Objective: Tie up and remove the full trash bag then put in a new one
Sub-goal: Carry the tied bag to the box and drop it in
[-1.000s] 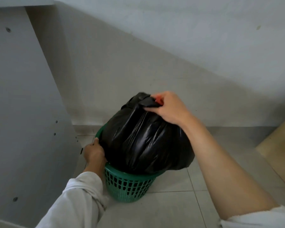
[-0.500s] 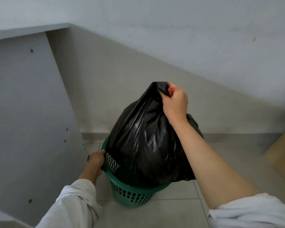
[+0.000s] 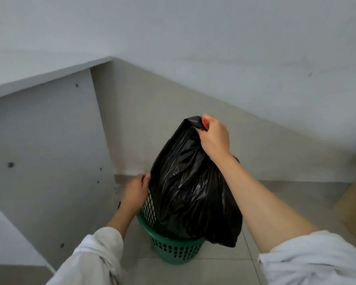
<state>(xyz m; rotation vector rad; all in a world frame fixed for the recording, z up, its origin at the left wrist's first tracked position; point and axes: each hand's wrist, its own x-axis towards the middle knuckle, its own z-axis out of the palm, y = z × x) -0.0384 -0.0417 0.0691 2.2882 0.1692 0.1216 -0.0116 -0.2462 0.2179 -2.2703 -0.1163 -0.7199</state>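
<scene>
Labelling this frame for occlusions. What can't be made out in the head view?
- Knot or tie at the neck of the black trash bag: covered by the right hand.
- Inside of the green basket: blocked by the bag.
- Whether the bag's bottom has cleared the basket rim: hidden by the bag itself.
- Left hand: motion-blurred, so whether it touches the bag or rim is unclear.
- Tan object at the right edge: cut off by the frame.

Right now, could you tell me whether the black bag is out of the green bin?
Not quite: the right hand holds the black bag up, its bottom still in the green bin.
</scene>
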